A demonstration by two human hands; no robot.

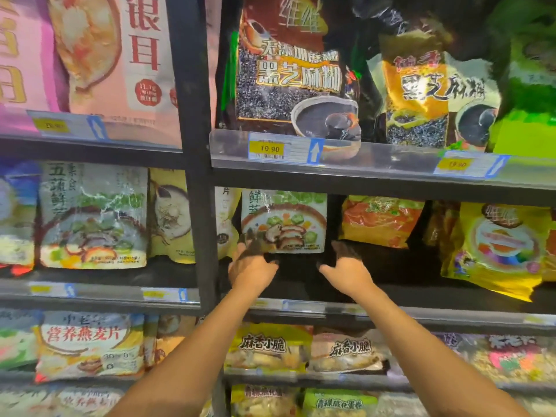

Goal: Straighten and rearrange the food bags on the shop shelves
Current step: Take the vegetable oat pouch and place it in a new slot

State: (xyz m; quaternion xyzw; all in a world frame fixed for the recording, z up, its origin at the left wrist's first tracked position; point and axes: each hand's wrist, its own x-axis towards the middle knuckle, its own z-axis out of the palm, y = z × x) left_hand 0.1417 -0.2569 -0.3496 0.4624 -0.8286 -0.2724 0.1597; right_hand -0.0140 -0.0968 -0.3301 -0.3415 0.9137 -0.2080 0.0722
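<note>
bag (284,221): upright, set back at left end of middle shelf (436,322) | left hand (251,267): fingers over bag's lower left corner, shadowed; cannot tell if clamped | right hand (346,270): fingers apart, just beside lower right corner; holds nothing | orange bag (380,221) to the right; yellow bag (496,251) beyond

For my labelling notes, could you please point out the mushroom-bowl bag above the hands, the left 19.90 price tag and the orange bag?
mushroom-bowl bag (284,221): head view, on the printed bowl.
left 19.90 price tag (270,149): head view, on its yellow field.
orange bag (380,221): head view, centre of its front.
</note>
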